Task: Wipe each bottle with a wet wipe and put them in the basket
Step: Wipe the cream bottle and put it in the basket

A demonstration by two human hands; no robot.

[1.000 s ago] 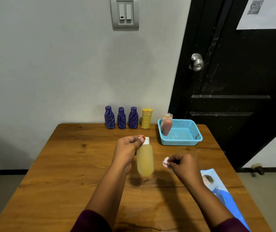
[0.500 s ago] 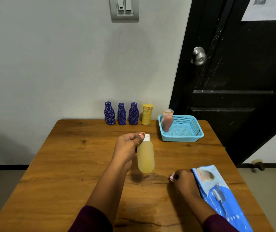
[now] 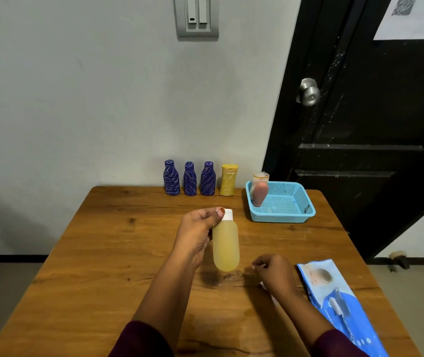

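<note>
Bench [image 3: 102, 253]: the blue basket [image 3: 283, 217] at 1 o'clock has just one pinkish bottle [image 3: 259, 193] in it, and four wrapped bottles [image 3: 190, 182] wait at 12. The left hand [image 3: 195, 233] has its grip on the yellow bottle [image 3: 225, 243], dead centre and off the surface. The right hand [image 3: 275, 273] at 5 is curled, but I can't tell if its grip holds a wipe.

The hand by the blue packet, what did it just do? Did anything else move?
The right hand dropped from beside the clear yellow-liquid bottle toward the wooden table, next to the blue wet-wipe packet; whether it still pinches the white wipe is unclear. The left hand keeps holding that bottle by its white cap. Light blue plastic basket and back-row bottles stayed.
</note>
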